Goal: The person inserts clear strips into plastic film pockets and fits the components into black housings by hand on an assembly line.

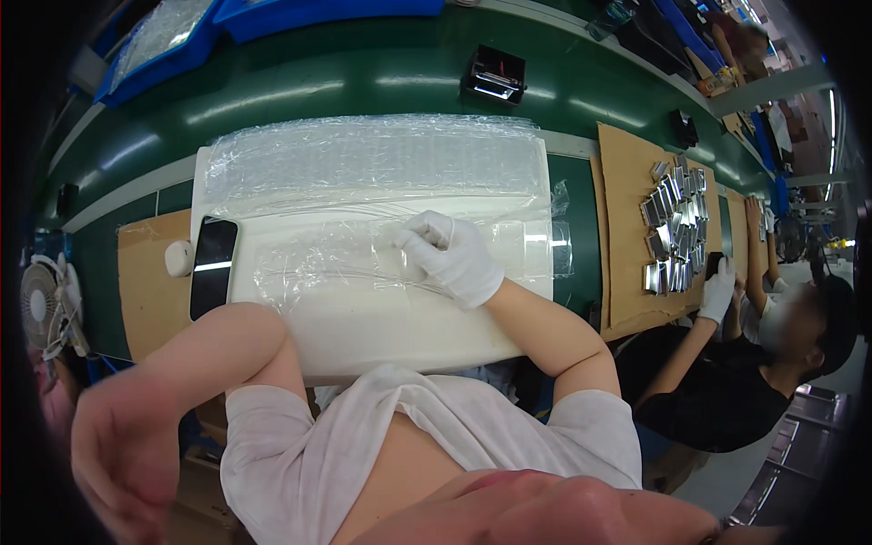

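Observation:
My right hand (454, 262), in a white glove, rests over the middle of a white board (354, 336). Its fingers are curled in, and whatever they might hold is hidden. Beneath and around it lie thin clear plastic sheets (313, 259), creased and shiny. Farther back on the board is a layer of clear plastic bags or film (372, 163). My left hand (127, 454) is bare and raised at the lower left, away from the board. It is close and blurred, so its grip does not show. A phone (215, 263) with a dark screen lies at the board's left edge.
A small white rounded case (179, 259) sits left of the phone on cardboard. Blue trays (163, 50) and a black box (495, 74) stand at the back. Rightward, shiny metal pieces (674, 222) cover cardboard (622, 291); a co-worker's gloved hand (718, 291) is beside them.

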Demonstrator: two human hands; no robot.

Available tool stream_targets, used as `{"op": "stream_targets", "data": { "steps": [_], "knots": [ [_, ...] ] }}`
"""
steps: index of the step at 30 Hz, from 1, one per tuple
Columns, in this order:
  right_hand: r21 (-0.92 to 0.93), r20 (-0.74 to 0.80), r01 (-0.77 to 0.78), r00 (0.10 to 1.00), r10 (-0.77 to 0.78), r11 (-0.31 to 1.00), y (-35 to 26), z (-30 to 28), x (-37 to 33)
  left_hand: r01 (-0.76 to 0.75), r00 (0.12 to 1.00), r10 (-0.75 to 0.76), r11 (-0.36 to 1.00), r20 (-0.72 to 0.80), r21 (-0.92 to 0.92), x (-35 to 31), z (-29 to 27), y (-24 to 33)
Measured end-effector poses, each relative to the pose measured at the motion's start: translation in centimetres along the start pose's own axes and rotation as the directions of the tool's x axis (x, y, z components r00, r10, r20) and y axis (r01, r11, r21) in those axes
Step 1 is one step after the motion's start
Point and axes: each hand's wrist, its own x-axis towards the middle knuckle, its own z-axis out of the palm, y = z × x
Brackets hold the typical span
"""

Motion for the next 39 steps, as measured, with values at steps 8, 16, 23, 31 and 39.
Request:
{"op": "stream_targets", "data": {
  "steps": [8,16,23,31,39],
  "knots": [
    [0.115,-0.251,0.371,0.908,-0.335,0.921,0.2,-1.4,0.9,0.362,0.902,-0.407,0.895,0.145,0.26,-0.4,2.7,-13.2],
    [0.423,-0.341,0.331,0.921,-0.191,0.843,-1.2,-3.1,1.4,0.321,0.284,-0.956,0.024,-0.071,0.947,-12.4,3.0,-31.6],
    [0.335,-0.402,0.466,0.857,-0.323,0.819,0.2,-3.9,2.6,0.209,0.308,-0.918,-0.189,-0.248,0.96,-16.1,7.4,-37.5],
    [0.225,-0.307,0.427,0.884,-0.352,0.876,-0.5,-3.3,1.0,0.283,0.374,-0.822,-0.34,-0.429,0.897,-15.2,6.5,-37.1],
    [0.314,-0.392,0.504,0.84,-0.374,0.804,-1.2,-3.4,0.6,0.544,0.478,-0.74,-0.174,-0.473,0.821,-13.1,5.9,-32.8]
  ]
}}
